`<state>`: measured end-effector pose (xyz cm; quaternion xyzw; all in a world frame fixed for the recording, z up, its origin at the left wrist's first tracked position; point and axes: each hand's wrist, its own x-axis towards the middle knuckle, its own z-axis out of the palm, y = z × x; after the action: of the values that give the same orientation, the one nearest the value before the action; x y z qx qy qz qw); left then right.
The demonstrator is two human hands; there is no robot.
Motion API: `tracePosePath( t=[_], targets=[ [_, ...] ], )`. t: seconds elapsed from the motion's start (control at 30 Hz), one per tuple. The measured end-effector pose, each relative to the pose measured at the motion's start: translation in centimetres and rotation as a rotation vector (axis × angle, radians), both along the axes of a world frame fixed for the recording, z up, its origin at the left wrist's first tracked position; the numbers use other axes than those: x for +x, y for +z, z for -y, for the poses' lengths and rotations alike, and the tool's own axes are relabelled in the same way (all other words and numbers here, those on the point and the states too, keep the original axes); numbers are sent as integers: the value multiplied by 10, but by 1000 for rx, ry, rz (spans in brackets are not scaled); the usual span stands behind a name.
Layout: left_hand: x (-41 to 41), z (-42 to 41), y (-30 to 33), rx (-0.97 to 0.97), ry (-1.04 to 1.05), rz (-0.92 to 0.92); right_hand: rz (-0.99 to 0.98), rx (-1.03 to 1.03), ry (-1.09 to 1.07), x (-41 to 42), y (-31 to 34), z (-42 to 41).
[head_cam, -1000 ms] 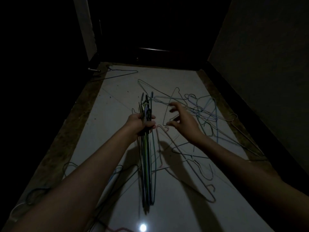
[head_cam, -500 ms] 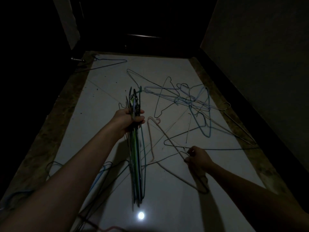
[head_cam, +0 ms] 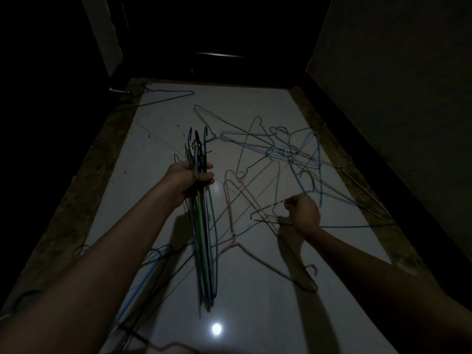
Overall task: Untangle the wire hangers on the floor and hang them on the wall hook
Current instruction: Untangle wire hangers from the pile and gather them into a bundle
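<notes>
- The step in hand looks like the sorting: one more hanger is being picked out of the heap, and nothing is near a wall hook, which is out of sight.
- The left hand (head_cam: 190,178) has its grip clamped round the necks of a bundle of coloured wire hangers (head_cam: 204,238), already freed, which hangs edge-on above the middle of the pale tiled floor (head_cam: 255,315).
- The right hand (head_cam: 304,213), low toward the floor's right edge, pinches a dark thin wire hanger (head_cam: 265,213) at its upper wire.
- The next move probably calls for lifting that hanger slowly, since a pink wire hanger (head_cam: 231,213) crosses close by it.
- The loose tangle of blue and grey wire hangers (head_cam: 293,154) lies toward the floor's far right corner, hooks and bars interlaced.
</notes>
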<state>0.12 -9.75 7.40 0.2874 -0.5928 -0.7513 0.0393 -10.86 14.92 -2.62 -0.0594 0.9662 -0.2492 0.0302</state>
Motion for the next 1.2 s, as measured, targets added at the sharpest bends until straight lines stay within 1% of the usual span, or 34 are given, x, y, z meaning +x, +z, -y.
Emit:
tracePosePath(
  t=[0.3, 0.57, 0.67, 0.73, 0.8, 0.93, 1.0, 1.1, 1.2],
  targets=[
    [14, 10, 36, -22, 8, -56, -157, -154, -15, -2, 50, 44],
    [27, 24, 54, -38, 55, -96, -276, -274, -38, -5, 101, 76],
    [31, 28, 58, -36, 78, -97, -280, -270, 5, -4, 107, 79],
    [33, 29, 60, -53, 84, -98, -278, -273, 77, -3, 111, 79],
    [33, 29, 62, -80, 90, -99, -296, -217, 174, -4, 118, 77],
    [31, 22, 65, -159, 63, -60, -438, 55, 406, -1, 136, 75],
    [31, 16, 64, -173, 44, -53, -524, 158, 529, 5, 143, 76],
    [29, 7, 60, -155, 39, -53, -619, 166, 593, 13, 151, 82],
    [24, -1, 55, -136, 47, -25, -651, 139, 645, 16, 155, 90]
  ],
)
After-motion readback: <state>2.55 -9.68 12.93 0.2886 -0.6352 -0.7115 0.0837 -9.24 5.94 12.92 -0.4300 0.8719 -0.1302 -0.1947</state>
